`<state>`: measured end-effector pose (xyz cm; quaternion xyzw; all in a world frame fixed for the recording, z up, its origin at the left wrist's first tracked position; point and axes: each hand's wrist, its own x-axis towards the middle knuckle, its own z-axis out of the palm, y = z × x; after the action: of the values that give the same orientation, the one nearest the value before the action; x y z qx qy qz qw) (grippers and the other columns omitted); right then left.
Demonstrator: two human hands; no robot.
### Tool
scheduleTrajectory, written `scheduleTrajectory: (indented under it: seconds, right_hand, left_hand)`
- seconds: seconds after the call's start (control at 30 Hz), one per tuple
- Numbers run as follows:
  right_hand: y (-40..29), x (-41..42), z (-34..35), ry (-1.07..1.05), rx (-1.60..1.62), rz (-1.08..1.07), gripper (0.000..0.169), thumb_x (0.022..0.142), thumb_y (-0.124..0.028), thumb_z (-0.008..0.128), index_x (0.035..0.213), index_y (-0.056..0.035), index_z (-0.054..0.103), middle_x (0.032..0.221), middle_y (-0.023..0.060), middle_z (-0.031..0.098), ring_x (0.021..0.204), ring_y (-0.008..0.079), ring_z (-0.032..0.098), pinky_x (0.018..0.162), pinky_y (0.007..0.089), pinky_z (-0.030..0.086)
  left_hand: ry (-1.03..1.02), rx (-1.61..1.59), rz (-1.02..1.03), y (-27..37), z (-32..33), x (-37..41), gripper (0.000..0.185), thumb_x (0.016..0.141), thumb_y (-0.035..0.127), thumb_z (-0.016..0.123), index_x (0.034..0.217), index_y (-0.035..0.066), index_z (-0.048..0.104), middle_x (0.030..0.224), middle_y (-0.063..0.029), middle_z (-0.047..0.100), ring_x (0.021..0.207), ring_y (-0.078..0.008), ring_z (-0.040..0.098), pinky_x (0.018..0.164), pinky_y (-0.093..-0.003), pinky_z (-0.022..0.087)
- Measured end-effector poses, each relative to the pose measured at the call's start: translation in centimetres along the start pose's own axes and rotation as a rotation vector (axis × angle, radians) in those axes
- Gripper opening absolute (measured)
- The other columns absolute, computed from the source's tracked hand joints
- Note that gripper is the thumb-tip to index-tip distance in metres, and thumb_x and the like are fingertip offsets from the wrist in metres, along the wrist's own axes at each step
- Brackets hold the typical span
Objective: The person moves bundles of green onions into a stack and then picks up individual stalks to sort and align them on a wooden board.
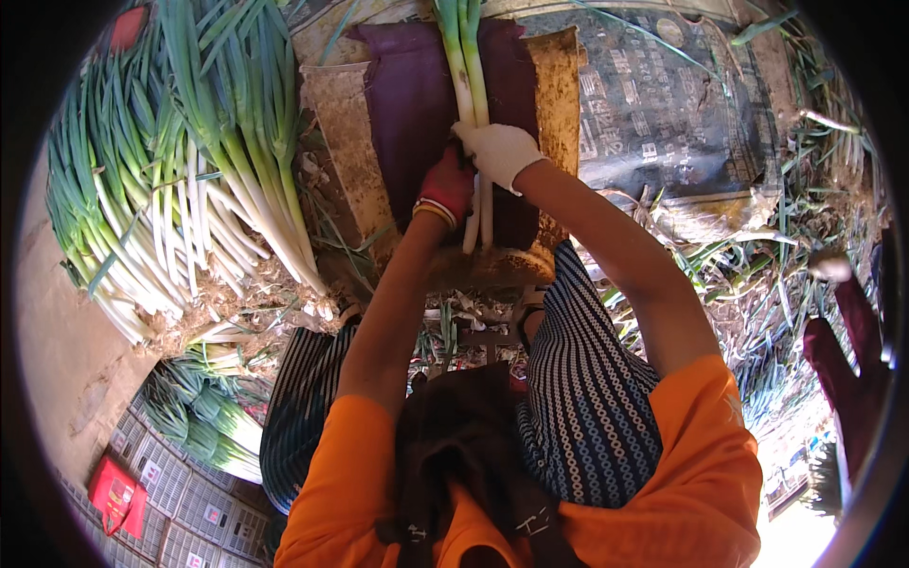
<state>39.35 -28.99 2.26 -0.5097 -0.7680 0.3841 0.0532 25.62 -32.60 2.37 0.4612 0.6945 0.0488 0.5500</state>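
Note:
A few long green onions (469, 71) lie lengthwise over a dark purple cloth (412, 99), their leaves pointing away from me and their white ends towards my lap. My right hand (501, 153), in a white knit glove, is closed over the stems. Just left of it, my left hand (447, 186) wears a red glove with dark finger parts and is curled against the same stems. The two hands meet at the fingertips. Under the cloth is a worn, stained board or trough (557, 106) with a raised near lip. My fingers hide the middle of the stems.
To my left lies a large pile of green onions (170, 206) with roots on. A printed sack (660, 121) spreads at the right, with trimmed leaf waste (760, 284) beside it. Another person's gloved hand (852, 369) shows at the right rim. Plastic crates (192, 522) and a red bag (117, 497) are lower left.

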Motion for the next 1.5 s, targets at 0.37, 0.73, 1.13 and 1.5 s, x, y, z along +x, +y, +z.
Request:
scheduleTrajectory:
  seconds: [0.37, 0.73, 1.13, 1.5]
  right_hand:
    - [-0.2, 1.0, -0.7, -0.081, -0.097, -0.097, 0.015, 0.083, -0.019, 0.062, 0.094, -0.0112, 0.067, 0.082, 0.0093, 0.068, 0.091, 0.0297, 0.063, 0.074, 0.0395, 0.052]
    - [-1.1, 1.8, 0.9, -0.028, 0.017, 0.045, 0.022, 0.084, -0.016, 0.060, 0.104, -0.0101, 0.058, 0.085, 0.0189, 0.065, 0.085, 0.0387, 0.063, 0.074, 0.0485, 0.051]
    - [1.0, 1.2, 2.6, 0.006, -0.070, 0.111, 0.054, 0.085, -0.020, 0.061, 0.134, -0.0132, 0.042, 0.084, 0.0152, 0.067, 0.079, 0.0342, 0.066, 0.067, 0.0451, 0.052]
    - [-0.6, 0.4, 2.4, 0.066, -0.143, 0.071, 0.079, 0.084, -0.012, 0.059, 0.151, -0.0126, 0.016, 0.069, 0.0169, 0.064, 0.060, 0.0319, 0.065, 0.051, 0.0424, 0.051]
  left_hand:
    - [0.916, -0.742, 0.004, -5.3, -17.0, -9.8, 0.021, 0.091, 0.019, 0.061, 0.103, 0.002, 0.058, 0.081, -0.0101, 0.066, 0.071, -0.0197, 0.064, 0.069, -0.0318, 0.053]
    - [0.978, 0.030, -0.258, -21.6, -22.2, -8.7, 0.028, 0.084, 0.024, 0.067, 0.098, 0.001, 0.059, 0.080, -0.0182, 0.066, 0.072, -0.0337, 0.066, 0.063, -0.0415, 0.051]
    - [0.313, -0.993, 0.097, 3.5, -10.3, -13.7, 0.030, 0.096, 0.032, 0.053, 0.106, 0.005, 0.060, 0.066, -0.0002, 0.054, 0.048, -0.0102, 0.048, 0.041, -0.0225, 0.036]
    - [0.067, 0.094, 0.275, -10.1, 0.2, 1.4, 0.030, 0.095, 0.029, 0.054, 0.111, 0.005, 0.060, 0.101, -0.0187, 0.064, 0.091, -0.0317, 0.063, 0.079, -0.0406, 0.050]
